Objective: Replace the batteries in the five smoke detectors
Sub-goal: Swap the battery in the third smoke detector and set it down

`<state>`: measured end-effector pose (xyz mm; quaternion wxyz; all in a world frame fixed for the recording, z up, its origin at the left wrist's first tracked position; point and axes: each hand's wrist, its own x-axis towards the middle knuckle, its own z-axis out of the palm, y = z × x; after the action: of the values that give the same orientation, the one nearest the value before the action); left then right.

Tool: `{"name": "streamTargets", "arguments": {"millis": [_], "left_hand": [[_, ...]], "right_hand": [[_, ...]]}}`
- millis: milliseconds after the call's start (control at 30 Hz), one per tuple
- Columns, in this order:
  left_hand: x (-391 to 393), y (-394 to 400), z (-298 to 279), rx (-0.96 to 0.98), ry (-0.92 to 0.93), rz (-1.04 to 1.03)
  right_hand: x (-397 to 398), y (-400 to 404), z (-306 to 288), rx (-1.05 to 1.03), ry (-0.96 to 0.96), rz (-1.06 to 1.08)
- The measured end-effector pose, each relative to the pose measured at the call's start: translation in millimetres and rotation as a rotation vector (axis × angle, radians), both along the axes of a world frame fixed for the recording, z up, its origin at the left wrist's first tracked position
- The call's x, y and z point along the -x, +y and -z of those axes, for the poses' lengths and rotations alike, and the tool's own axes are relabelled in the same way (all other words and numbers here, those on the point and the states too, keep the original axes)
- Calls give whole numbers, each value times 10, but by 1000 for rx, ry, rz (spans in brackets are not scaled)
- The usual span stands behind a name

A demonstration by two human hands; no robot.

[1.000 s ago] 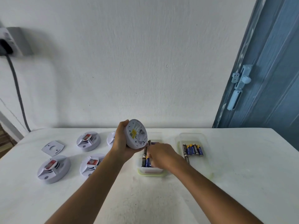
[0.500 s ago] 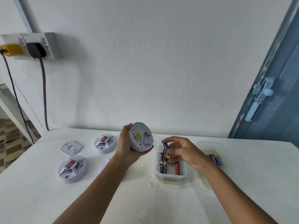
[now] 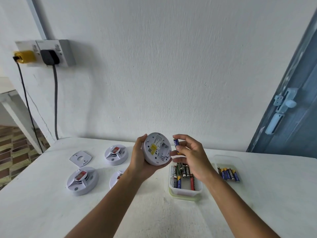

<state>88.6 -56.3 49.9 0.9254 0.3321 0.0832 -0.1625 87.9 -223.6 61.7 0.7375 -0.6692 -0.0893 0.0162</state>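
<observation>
A second ago my right hand was down in the tub among the loose cells; now it has come up with one battery pinched upright between thumb and fingertips, held just beside the detector. My left hand still cups that detector from behind, fingers curled round its rim, open back tilted toward me. So the pick is done, I judge, and seating the cell in the bay comes next. The tub is clear, thin plastic with a greenish rim, holding slim cylinders in blue, black and red wraps. The battery is a smooth blue-and-gold cylinder, likely slippery. The detector is a hard, white, matte disc with a printed label and a yellow sticker. To my left on the rough white table lie three more detectors, face up with red-labelled centres, one half hidden by my arm, and a flat bracket. To my right a second clear tray holds a row of blue cells.
</observation>
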Motion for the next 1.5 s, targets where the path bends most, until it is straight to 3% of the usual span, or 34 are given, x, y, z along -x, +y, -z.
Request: {"name": "streamTargets", "arguments": {"millis": [100, 400, 533, 633, 767, 967, 1033, 1133, 1200, 1267, 1333, 1500], "left_hand": [[2, 20, -4, -8, -15, 0], [15, 6, -9, -14, -6, -6], [8, -9, -5, 26, -3, -19], [-2, -17, -2, 42, -8, -31], [-24, -35, -9, 53, 10, -38], [-73, -68, 47, 6, 36, -41], [-90, -69, 47, -11, 33, -42], [-161, -50, 51, -83, -16, -33], [-213, -30, 66, -108, -18, -32], [-240, -16, 108, -121, 1, -19], [-241, -12, 162, -144, 30, -3], [-228, -16, 248, -151, 78, -2]], "right_hand": [[-44, -9, -44, 237, -63, 2], [-195, 87, 12, 265, -108, 28], [-231, 128, 75, 462, -316, 170], [-223, 134, 159, 464, -375, 198], [-128, 117, 277, 550, -456, 172], [-34, 60, 435, 845, -617, 85], [-54, -8, 425, 811, -534, 14], [-132, -119, 445, 671, -338, 116], [-173, -156, 471, 850, -173, 102], [-170, -104, 512, 1142, -4, -61], [-134, -10, 567, 1330, 46, -171], [-150, 134, 654, 1420, 106, -149]]}}
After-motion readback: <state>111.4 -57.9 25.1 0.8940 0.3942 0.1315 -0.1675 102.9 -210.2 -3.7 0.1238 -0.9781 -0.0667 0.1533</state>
